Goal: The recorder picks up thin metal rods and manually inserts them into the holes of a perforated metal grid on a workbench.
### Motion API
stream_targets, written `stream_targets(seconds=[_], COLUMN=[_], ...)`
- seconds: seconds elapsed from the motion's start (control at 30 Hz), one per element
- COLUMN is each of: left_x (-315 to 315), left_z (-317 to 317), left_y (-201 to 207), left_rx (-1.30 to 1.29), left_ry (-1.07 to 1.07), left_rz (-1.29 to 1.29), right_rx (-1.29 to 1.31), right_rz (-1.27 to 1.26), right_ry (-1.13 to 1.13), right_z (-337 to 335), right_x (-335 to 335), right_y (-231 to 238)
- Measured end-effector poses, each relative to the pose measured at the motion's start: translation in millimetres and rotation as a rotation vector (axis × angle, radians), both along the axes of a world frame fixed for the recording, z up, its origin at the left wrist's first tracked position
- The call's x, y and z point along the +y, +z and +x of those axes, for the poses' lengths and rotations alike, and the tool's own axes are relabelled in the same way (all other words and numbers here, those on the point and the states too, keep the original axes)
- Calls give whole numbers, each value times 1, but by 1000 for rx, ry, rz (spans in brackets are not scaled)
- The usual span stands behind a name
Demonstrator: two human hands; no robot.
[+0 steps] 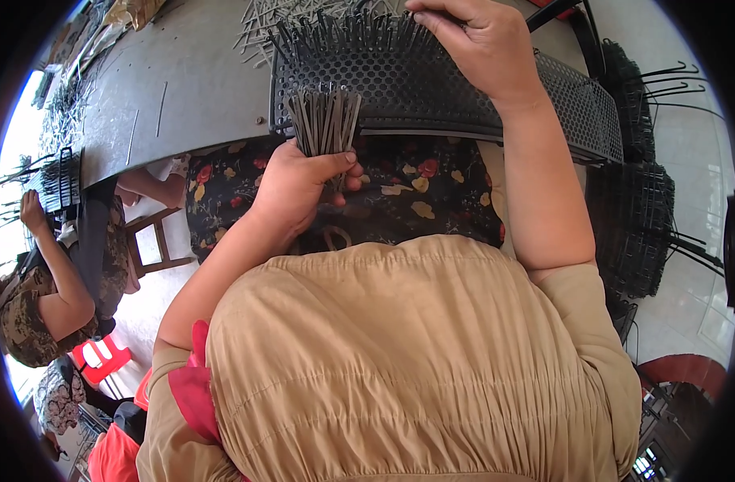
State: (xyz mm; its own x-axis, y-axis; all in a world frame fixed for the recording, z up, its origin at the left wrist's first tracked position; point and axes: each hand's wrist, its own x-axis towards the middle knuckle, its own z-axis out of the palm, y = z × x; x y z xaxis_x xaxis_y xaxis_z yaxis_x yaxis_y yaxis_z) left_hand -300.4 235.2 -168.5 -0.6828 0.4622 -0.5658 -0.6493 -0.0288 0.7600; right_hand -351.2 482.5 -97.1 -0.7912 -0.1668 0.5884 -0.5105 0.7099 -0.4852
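Note:
My left hand (299, 183) is closed around a bundle of thin dark metal strips (325, 120), held upright at the near left edge of a black perforated metal rack (440, 92). Many short dark strips (343, 36) stand up in a row along the rack's far side. Above the rack's far edge, my right hand (484, 48) pinches with thumb and forefinger beside the standing strips. Whatever lies between those fingertips is too small to make out. A dark flowered cloth (407, 193) covers my lap under the bundle.
Loose strips (259, 24) lie scattered on the grey table (198, 80), which has a curved-looking near edge. Stacked black racks (632, 225) stand at the right. On the left a co-worker (58, 297) sits by another rack, near a red stool (102, 359).

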Motion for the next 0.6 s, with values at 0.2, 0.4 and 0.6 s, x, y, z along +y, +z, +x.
stream_targets(seconds=[0.2, 0.4, 0.6], left_x=[-1, 0, 0], left_z=[0, 1, 1], left_y=[0, 2, 0], left_rx=[6, 6, 4], left_ry=[1, -3, -5], left_rz=[-3, -12, -10], right_rx=[-141, -39, -79], right_rz=[-104, -37, 75], right_ry=[6, -20, -89], right_z=[0, 7, 6], right_x=[1, 0, 8], right_y=[5, 6, -2])
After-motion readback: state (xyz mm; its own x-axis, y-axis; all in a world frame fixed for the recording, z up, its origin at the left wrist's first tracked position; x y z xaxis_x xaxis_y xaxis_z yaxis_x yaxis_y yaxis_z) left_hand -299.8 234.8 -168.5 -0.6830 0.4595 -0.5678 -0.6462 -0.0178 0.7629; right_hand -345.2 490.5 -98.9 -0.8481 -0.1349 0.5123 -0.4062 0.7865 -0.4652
